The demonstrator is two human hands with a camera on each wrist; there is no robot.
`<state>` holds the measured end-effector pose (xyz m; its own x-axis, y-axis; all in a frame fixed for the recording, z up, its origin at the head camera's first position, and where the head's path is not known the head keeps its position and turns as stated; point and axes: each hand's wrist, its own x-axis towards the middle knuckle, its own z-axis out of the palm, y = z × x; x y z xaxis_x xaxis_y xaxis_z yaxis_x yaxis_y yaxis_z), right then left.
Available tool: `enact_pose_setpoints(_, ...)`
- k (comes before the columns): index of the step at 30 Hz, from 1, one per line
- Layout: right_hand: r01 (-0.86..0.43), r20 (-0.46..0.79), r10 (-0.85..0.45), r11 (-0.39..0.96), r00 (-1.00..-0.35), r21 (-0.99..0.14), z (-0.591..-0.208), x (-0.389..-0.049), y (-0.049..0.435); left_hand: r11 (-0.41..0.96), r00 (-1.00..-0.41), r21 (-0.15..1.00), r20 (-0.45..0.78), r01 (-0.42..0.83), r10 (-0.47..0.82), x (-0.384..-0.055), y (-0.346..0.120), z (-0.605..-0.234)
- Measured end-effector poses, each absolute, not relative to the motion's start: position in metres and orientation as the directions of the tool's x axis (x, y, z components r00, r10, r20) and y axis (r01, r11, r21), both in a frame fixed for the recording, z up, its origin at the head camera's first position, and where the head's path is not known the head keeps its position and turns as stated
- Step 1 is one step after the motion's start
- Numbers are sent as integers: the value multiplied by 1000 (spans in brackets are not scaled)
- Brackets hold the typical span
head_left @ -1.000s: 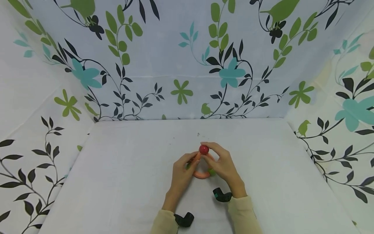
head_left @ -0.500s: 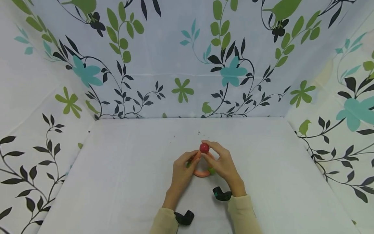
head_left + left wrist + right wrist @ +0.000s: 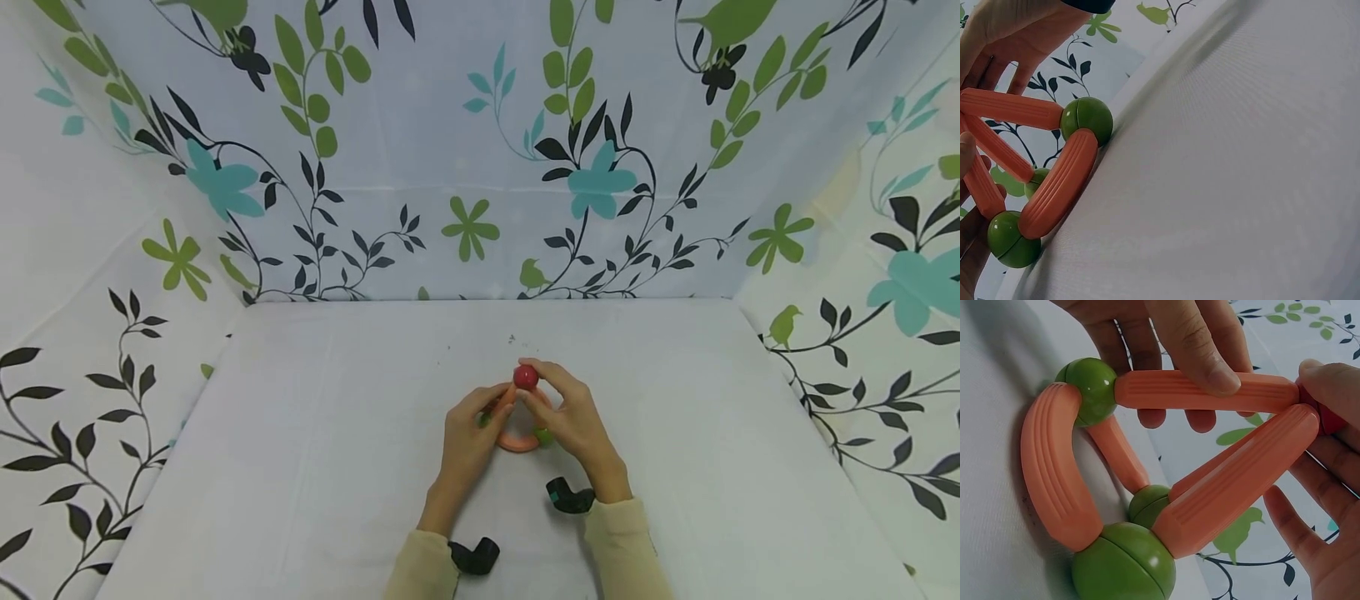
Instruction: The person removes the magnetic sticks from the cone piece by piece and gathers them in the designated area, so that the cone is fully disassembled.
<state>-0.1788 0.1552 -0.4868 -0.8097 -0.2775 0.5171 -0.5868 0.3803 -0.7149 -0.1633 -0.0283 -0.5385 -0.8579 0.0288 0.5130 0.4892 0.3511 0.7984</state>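
Note:
A pyramid-shaped toy frame of orange rods and green balls stands on the white table, topped by a red ball (image 3: pixel 527 377). My right hand (image 3: pixel 581 417) pinches that red ball between thumb and fingers. With its thumb and fingers, my left hand (image 3: pixel 467 437) grips one straight orange rod (image 3: pixel 1260 390) on the left side. A curved orange rod (image 3: pixel 1063 184) lies along the base between two green balls. One green ball (image 3: pixel 1124 562) shows large in the right wrist view; another green ball (image 3: pixel 1087 119) is in the left wrist view. Fingers partly cover the red ball.
White cloth covers the table (image 3: pixel 300 467). A patterned curtain (image 3: pixel 405 150) with leaves and birds hangs behind and along both sides. A black wrist camera (image 3: pixel 474 557) sits at the left cuff, and another black camera (image 3: pixel 570 497) at the right.
The head view has tilted slightly, so the background sits a little higher. Both hands keep the same hold, and the toy frame shows no clear change.

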Motion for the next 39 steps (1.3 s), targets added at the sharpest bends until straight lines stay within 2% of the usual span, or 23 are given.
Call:
enact_pose_setpoints(10, -587, 527, -260, 395, -809, -706, -492, -178, 153, 349, -868, 808, 497, 474, 27, -163, -30, -539)
enact_pose_setpoints(24, -485, 440, -207, 422, -874, -766, -493, -177, 148, 331, -861, 809, 508, 486, 23, -164, -29, -541)
enact_pose_setpoints(39, -449, 416, -172, 418, -893, -790, -493, -176, 142, 319, -862, 814, 507, 485, 15, -166, -30, -541)
